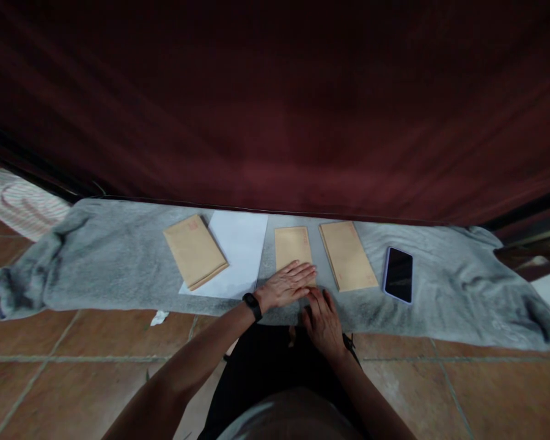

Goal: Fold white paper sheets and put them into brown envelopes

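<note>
A brown paper envelope lies upright on the grey cloth in front of me, with small red print on its right side. My left hand rests flat across its lower part, fingers stretched to the right, and wears a black wristband. At the envelope's near right corner is my right hand, its fingers slightly bent and apart, fingertips close beneath the left fingers. Whether it touches the envelope's near edge is hard to see. Both hands cover that edge.
Stacks of brown envelopes lie left and right, the left one partly over white paper. A phone is farther right. Grey cloth covers the narrow surface beneath a dark red hanging. A white scrap is on the tiled floor.
</note>
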A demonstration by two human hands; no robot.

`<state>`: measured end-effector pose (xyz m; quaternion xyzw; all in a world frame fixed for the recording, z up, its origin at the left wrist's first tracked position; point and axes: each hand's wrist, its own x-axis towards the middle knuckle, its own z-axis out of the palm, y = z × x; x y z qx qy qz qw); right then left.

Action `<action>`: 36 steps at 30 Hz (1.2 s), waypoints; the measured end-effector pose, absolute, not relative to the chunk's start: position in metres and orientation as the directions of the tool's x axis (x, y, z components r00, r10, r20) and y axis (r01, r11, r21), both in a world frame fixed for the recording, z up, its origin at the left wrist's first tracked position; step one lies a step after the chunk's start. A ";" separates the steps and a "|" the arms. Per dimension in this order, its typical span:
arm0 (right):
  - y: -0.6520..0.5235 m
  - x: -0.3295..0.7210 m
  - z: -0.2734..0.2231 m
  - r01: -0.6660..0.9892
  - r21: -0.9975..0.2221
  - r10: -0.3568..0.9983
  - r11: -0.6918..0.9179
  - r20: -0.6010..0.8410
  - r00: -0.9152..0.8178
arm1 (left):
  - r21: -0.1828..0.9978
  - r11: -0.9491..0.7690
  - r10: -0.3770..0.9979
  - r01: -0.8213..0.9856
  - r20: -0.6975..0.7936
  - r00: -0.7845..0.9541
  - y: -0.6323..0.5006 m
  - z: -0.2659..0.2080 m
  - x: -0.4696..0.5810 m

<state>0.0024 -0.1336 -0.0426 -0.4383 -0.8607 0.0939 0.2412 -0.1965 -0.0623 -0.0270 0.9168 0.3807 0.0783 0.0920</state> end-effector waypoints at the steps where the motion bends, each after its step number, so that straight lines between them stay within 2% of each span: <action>1: -0.133 0.003 -0.043 0.708 -0.374 0.800 0.599 0.333 -0.500 | 0.234 -0.692 0.712 0.683 0.068 0.699 -0.065 -0.026 -0.196; 18: -0.133 0.008 -0.049 0.692 -0.370 0.781 0.620 0.371 -0.502 | 0.256 -0.694 0.708 0.673 0.073 0.702 -0.098 -0.012 -0.194; 29: -0.133 0.007 -0.045 0.703 -0.373 0.792 0.606 0.368 -0.487 | 0.211 -0.685 0.721 0.698 0.061 0.690 -0.119 -0.013 -0.195; 36: -0.134 0.007 -0.035 0.712 -0.349 0.792 0.610 0.296 -0.533 | 0.110 -0.634 0.774 0.766 0.081 0.628 -0.145 -0.019 -0.199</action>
